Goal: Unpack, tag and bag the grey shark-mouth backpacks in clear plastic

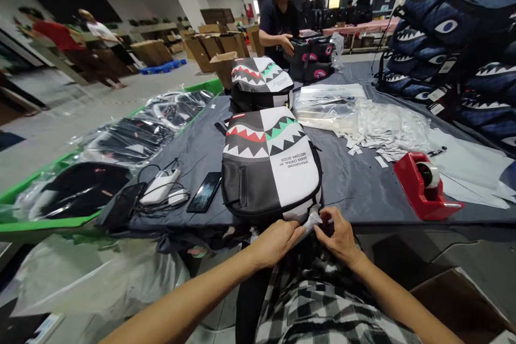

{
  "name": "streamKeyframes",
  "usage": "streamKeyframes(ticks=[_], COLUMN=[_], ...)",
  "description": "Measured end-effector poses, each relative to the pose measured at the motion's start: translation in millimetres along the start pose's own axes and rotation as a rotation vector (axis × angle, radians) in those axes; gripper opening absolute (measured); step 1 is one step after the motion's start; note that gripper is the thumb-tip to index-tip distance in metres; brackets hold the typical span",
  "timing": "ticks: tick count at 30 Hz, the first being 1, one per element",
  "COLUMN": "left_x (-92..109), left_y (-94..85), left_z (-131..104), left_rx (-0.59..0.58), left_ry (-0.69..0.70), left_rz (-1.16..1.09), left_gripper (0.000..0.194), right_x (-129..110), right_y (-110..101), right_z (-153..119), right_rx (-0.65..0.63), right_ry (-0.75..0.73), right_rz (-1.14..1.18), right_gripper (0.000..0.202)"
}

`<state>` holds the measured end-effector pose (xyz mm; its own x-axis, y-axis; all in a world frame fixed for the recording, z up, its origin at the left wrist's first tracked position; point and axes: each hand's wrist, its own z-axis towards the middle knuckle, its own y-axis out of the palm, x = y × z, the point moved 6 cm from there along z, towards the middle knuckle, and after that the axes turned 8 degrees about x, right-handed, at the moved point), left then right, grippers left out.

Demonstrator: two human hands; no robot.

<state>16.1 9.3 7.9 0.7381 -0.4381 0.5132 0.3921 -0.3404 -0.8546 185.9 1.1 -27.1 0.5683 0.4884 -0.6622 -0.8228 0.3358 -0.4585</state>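
A dark cloth-covered table [346, 193] stretches out ahead of the worker's two hands, with a stack of blue shark-mouth backpacks [447, 32] piled far to the right of them. Well beyond the hands, a co-worker [278, 24] in a dark top touches a dark bag with pink markings [310, 59], while a green-edged tray [60, 222] of plastic-wrapped bags lies off to the left. Just ahead of the hands, a gray-and-white backpack [272, 164] lies with its red-and-green shark mouth facing up, its near right corner closest to the fingers; a similar backpack [262, 83] sits directly behind it. A heap of white tags [387, 137] spills out beyond the right hand, and a red tape dispenser [415, 193] stands nearer on that side. At the table's near edge, the left hand [280, 239] closes on a crumpled whitish wrap [312, 220]; the right hand [338, 236] curls its thumb and fingers at the wrap's other side, though whether it grips cannot be told. A black phone [205, 192] lies ahead and left of the left hand.
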Motion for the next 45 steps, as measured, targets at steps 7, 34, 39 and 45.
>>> streamKeyframes(ticks=[7,34,39,45], left_x=[2.7,-2.6,-45.1,-86.8], left_y=[6.2,13.8,-24.9,-30.5], left_z=[-1.6,-25.7,-71.4,-73.3], left_rx=[-0.183,0.307,0.445,0.692], left_ry=[-0.195,0.524,0.614,0.629], left_rz=[-0.283,0.491,0.702,0.75], left_gripper=[0.054,0.029,0.016,0.023], right_x=[-3.7,-48.3,-43.1,-47.9], right_y=[14.9,30.0,29.6,28.3], right_z=[11.8,26.5,28.7,28.8], right_rx=[0.005,-0.461,-0.448,-0.308], right_ry=[-0.163,-0.761,-0.8,-0.82], right_rz=[-0.072,-0.135,-0.087,-0.125], right_gripper=[0.018,0.022,0.014,0.012])
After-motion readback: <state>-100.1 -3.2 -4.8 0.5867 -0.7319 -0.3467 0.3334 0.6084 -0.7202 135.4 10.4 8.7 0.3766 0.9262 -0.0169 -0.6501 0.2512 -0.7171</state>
